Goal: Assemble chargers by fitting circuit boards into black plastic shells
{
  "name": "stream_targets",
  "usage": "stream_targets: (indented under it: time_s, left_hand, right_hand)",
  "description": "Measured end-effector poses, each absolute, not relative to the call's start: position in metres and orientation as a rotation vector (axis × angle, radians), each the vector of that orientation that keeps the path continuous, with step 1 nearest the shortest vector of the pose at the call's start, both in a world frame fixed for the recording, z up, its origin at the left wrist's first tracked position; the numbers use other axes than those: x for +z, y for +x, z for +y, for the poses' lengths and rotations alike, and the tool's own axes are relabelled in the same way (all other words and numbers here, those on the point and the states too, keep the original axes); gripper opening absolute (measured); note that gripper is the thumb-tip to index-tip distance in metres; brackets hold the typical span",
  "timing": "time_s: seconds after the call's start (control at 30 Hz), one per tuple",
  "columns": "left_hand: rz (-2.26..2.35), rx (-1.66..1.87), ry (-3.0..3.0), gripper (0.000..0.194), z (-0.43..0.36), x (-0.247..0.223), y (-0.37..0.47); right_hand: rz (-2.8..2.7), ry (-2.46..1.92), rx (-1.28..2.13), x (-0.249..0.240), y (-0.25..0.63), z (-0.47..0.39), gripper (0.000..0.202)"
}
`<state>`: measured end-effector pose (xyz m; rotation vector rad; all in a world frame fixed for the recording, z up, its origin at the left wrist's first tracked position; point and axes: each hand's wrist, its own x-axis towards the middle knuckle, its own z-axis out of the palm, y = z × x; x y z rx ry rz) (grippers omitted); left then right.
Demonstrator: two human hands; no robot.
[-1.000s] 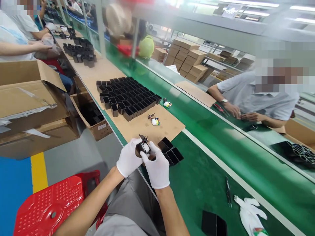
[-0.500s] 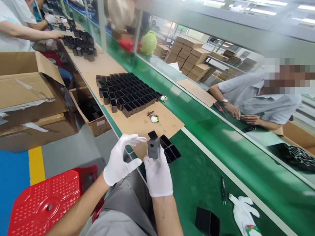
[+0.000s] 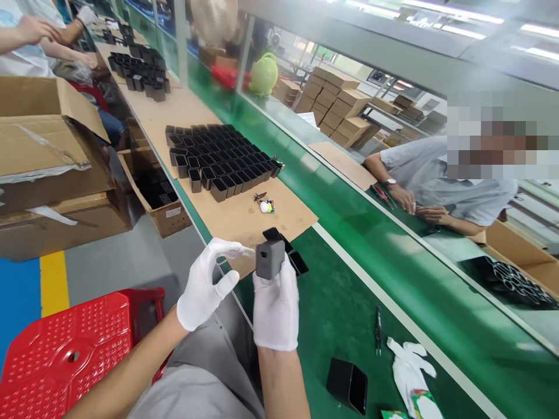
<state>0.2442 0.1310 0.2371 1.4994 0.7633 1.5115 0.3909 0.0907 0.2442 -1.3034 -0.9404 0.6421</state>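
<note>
My right hand (image 3: pixel 276 311), in a white glove, grips a black plastic housing (image 3: pixel 269 260) whose end with a small slot faces me. Just left of it, my gloved left hand (image 3: pixel 206 285) is open, thumb and fingers apart, with nothing between them. Its fingertips come close to the housing; whether they touch it I cannot tell. Behind the held piece stand a few more black housings (image 3: pixel 299 263), partly hidden by it. Farther up on the brown cardboard sheet (image 3: pixel 288 209), many open-topped black housings (image 3: pixel 227 163) stand in tight rows. Nearer lies a small wired part (image 3: pixel 265 205).
At lower right lie a single black housing (image 3: pixel 347 384), tweezers (image 3: pixel 378 330) and a white glove (image 3: pixel 413 372). A red stool (image 3: pixel 82 349) and cardboard boxes (image 3: pixel 43 157) stand at left. Across the green bench, a co-worker's hands (image 3: pixel 421 209) handle something dark.
The housing in my right hand has tilted slightly, showing its slotted end more squarely. My left hand stays open beside it. At far left, a co-worker's arm has lifted away from the housings.
</note>
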Motion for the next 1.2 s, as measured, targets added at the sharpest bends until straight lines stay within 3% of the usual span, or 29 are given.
stream_targets:
  time_s: [0.13,0.27,0.43,0.57,0.7,0.83,1.03,1.2]
  left_hand:
    - [1.034,1.536,1.628,0.025,0.148,0.215,0.244]
    - [1.188,1.404,1.801,0.055,0.161,0.198,0.252]
    - [1.247,1.201,1.882,0.065,0.169,0.187,0.261]
    - [1.235,1.044,1.871,0.063,0.177,0.195,0.253]
    - [1.171,0.9,1.863,0.066,0.186,0.209,0.236]
    - [1.122,0.837,1.861,0.067,0.191,0.215,0.224]
    - [1.356,0.978,1.748,0.067,0.177,0.198,0.247]
    - [1.517,1.168,1.682,0.063,0.16,0.183,0.275]
  right_hand:
    - [-1.085,-1.396,0.371,0.238,0.399,0.111,0.031]
    - [-1.344,-1.441,0.3,0.225,0.397,0.128,0.025]
    - [-1.483,-1.567,0.324,0.225,0.404,0.131,0.061]
    - [-1.824,-1.538,0.248,0.25,0.425,0.141,0.059]
    - [-2.215,-1.458,0.382,0.272,0.442,0.165,0.082]
    - [-2.27,-1.473,0.563,0.287,0.449,0.186,0.062]
    - [-1.917,-1.648,0.235,0.282,0.434,0.151,0.025]
    - [-1.648,-1.748,0.231,0.235,0.401,0.11,0.046]
